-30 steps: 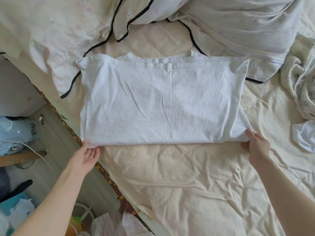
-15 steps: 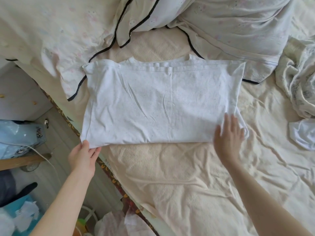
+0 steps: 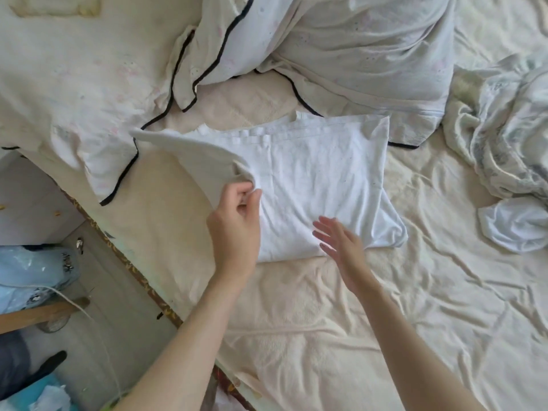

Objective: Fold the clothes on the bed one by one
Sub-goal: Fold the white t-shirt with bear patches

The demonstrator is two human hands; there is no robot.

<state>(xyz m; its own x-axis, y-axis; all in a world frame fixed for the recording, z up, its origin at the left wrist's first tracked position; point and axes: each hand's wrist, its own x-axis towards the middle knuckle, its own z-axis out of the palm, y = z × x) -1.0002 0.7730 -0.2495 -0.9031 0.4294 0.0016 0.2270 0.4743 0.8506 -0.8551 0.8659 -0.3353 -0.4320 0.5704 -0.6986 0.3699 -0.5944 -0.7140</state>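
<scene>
A white T-shirt (image 3: 320, 179), folded in half, lies on the cream bed sheet (image 3: 326, 336). My left hand (image 3: 235, 223) pinches the shirt's left bottom corner and holds that side lifted, swung over the shirt toward the right. My right hand (image 3: 341, 241) lies flat with straight fingers on the shirt's near edge, at about its middle. The shirt's right side rests flat on the bed. A crumpled white garment (image 3: 516, 226) lies at the right edge.
A pale quilt with black piping (image 3: 341, 46) is bunched behind the shirt. A rumpled patterned blanket (image 3: 504, 129) lies at the right. The bed's edge (image 3: 142, 280) runs diagonally at the left, with floor, a light blue bag (image 3: 32, 271) and a wooden handle below.
My left hand has lifted the shirt's left side and carried it rightward over the shirt. My right hand has moved left from the right corner to the shirt's middle.
</scene>
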